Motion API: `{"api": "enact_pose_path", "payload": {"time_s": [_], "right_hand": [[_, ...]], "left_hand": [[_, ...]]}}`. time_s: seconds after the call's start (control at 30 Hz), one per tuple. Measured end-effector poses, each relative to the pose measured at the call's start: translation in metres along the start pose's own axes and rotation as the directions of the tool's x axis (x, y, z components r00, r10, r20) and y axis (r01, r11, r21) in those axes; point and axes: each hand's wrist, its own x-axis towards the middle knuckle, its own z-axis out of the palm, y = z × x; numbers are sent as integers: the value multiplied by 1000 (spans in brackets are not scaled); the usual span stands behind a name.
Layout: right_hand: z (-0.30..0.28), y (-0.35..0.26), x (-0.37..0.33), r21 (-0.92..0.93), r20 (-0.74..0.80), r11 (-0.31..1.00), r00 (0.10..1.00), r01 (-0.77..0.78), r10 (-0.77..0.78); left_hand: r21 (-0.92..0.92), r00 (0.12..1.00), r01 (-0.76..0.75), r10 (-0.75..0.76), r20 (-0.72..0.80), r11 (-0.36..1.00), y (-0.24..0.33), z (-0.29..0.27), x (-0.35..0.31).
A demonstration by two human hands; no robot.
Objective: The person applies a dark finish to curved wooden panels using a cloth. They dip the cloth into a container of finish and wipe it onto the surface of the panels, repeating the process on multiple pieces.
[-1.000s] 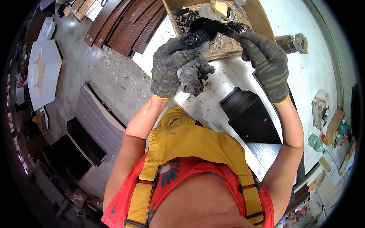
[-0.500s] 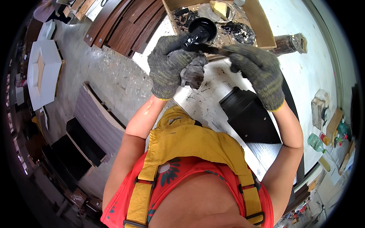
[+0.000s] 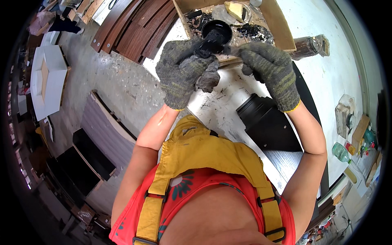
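Note:
My left hand (image 3: 175, 69), in a grey knitted glove, is closed around a crumpled grey rag (image 3: 208, 77) and a black-coated piece (image 3: 208, 47), whose kind I cannot make out. That piece reaches up over the rim of a round black bowl (image 3: 222, 27). Across from it, my gloved right hand (image 3: 271, 67) pinches a thin, blade-like tool (image 3: 233, 51), blurred by motion, which points toward the black piece. Whether the two touch is unclear. Below the right hand, a black shaped panel (image 3: 271, 124) lies on the white work surface.
A shallow wooden tray (image 3: 284, 24) at the far side holds the bowl, black scraps and a yellowish block (image 3: 234, 10). Right of it lies a dark brown block (image 3: 306, 48). Brown wood-grain boards (image 3: 139, 28) are at the far left. A green bottle (image 3: 339, 152) lies at right.
My right hand has moved slightly left and down, and the black piece in my left hand has tilted. The dark strip between the hands now shows as a pale blur. A person appears farther into view at top left.

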Motion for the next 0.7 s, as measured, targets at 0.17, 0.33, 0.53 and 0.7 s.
{"api": "enact_pose_path", "payload": {"time_s": [0.17,0.33,0.53,0.7], "right_hand": [[-16,22,8,-312,-128,900,925,304,-357],[-10,9,-1,-85,-35,973,976,213,-217],[-27,21,12,-233,4,934,961,269,-276],[-19,12,2,-38,-16,973,974,226,-227]], "left_hand": [[-168,990,135,-142,-26,976,1,-1,-2],[-31,995,-98,99,27,995,-15,3,0],[-413,972,234,-227,67,880,-4,6,-1],[-262,984,173,-158,79,949,-9,9,0]]}}
